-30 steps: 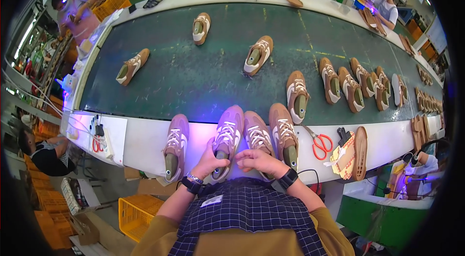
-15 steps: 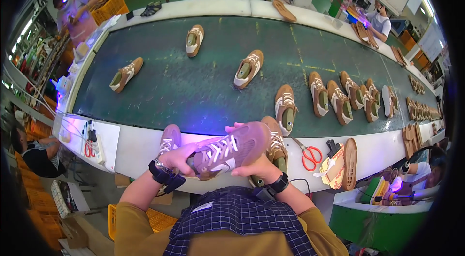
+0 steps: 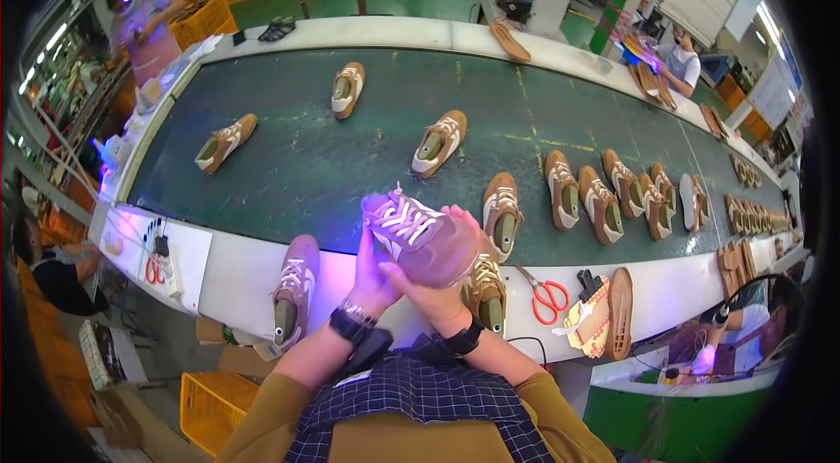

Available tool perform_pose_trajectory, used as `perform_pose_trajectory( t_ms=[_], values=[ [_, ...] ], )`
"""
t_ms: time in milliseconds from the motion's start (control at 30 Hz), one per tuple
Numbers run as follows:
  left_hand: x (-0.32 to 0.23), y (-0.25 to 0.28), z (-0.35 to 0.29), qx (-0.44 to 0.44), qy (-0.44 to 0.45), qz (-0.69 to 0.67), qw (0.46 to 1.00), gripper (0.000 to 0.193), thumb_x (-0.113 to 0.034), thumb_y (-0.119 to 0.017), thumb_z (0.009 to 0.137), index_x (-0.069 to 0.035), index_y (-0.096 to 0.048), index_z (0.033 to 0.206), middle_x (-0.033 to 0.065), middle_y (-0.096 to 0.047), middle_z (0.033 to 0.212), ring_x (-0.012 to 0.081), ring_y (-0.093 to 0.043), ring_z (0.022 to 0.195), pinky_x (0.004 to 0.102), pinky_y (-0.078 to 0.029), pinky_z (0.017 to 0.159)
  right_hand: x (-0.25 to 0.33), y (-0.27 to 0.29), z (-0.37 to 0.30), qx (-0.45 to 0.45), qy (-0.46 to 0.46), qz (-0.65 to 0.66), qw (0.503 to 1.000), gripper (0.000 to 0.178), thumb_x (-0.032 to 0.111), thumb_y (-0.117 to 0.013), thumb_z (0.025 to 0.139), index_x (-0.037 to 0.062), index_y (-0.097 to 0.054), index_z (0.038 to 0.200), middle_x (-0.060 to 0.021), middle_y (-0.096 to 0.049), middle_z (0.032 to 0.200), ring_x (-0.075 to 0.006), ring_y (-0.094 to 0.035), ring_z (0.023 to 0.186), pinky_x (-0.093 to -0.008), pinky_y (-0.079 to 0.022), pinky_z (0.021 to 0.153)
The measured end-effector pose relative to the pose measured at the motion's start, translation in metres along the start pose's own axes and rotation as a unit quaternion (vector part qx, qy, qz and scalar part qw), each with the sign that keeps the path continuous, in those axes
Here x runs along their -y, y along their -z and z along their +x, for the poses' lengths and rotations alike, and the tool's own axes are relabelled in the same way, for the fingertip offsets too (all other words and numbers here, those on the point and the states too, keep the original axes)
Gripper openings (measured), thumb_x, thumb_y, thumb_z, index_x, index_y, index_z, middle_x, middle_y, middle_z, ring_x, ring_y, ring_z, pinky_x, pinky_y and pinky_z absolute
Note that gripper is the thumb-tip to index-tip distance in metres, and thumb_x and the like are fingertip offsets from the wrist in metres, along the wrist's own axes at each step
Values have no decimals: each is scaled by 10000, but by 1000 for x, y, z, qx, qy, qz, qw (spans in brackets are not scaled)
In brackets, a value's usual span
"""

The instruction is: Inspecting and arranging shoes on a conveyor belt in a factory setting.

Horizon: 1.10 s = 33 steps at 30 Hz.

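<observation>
A brown sneaker (image 3: pixel 424 240) with white laces is held up over the near table edge, its toe toward the lower right and purple light on its lacing. My left hand (image 3: pixel 374 279) grips it from below on the left. My right hand (image 3: pixel 442 298) is wrapped under the toe end, fingers showing along the far side. Beside my left forearm, another brown sneaker (image 3: pixel 296 284) rests on the white ledge. To the right of my right hand sits a sneaker (image 3: pixel 486 284) with a green insert in its opening, and a similar one (image 3: pixel 502 213) stands just beyond it.
On the dark green belt (image 3: pixel 306 192) stand several brown sneakers (image 3: pixel 442 143). Red-handled scissors (image 3: pixel 549 301), a yellow patterned pad (image 3: pixel 593 323) and a loose brown sole (image 3: pixel 619 310) lie on the right ledge. A power strip (image 3: pixel 173 275) lies left. A co-worker (image 3: pixel 678 60) sits at far right.
The held sneaker has been turned, its toe now swung toward the lower right. Both hands have shifted their grip and come closer together. My view has tilted and moved slightly.
</observation>
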<state>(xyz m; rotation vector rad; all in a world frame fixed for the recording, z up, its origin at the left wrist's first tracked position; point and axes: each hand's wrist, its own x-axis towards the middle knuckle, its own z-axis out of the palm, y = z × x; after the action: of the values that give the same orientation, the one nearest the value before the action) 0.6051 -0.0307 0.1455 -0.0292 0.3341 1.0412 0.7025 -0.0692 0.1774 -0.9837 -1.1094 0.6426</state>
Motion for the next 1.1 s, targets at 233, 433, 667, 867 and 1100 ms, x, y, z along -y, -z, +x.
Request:
perform_pose_trajectory(
  t_ms=[233,433,667,867,1100],
  values=[
    [-42,-3,42,120,-6,124,985,615,-520,-328,936,-11,-468,1252,203,-583,1114,328,-594,997,438,-476,900,-28,47,-21,215,-59,-137,965,1076,101,-766,673,21,-14,1438,-233,-221,1430,-335,-261,1345,-414,-335,1044],
    [-61,18,63,32,-13,142,989,482,-433,-353,956,-51,-529,1193,118,-624,1027,247,-626,904,404,-515,828,-49,91,-40,216,-310,-72,923,807,99,-680,743,-15,-208,1388,-191,-430,1299,-238,-540,1067,-350,-488,855],
    [-52,43,75,-11,-4,121,993,450,-392,-348,963,-53,-546,1184,109,-631,1009,250,-627,896,413,-517,828,-72,102,-48,179,-326,-83,925,686,163,-683,760,-46,-340,1317,-177,-528,1187,-215,-572,988,-318,-483,842],
    [-49,60,80,-22,-13,131,991,456,-370,-325,972,-43,-524,1221,115,-620,1060,254,-625,913,414,-515,839,-73,107,-47,182,-342,-84,918,563,90,-664,781,-56,-410,1261,-151,-546,1145,-195,-570,983,-299,-478,854],
    [-47,63,78,-20,-19,133,991,454,-371,-323,972,-47,-529,1214,114,-624,1057,249,-626,926,411,-516,841,-79,110,-49,167,-356,-58,918,529,81,-655,793,-57,-427,1249,-140,-560,1119,-179,-571,968,-279,-490,826]
  ],
)
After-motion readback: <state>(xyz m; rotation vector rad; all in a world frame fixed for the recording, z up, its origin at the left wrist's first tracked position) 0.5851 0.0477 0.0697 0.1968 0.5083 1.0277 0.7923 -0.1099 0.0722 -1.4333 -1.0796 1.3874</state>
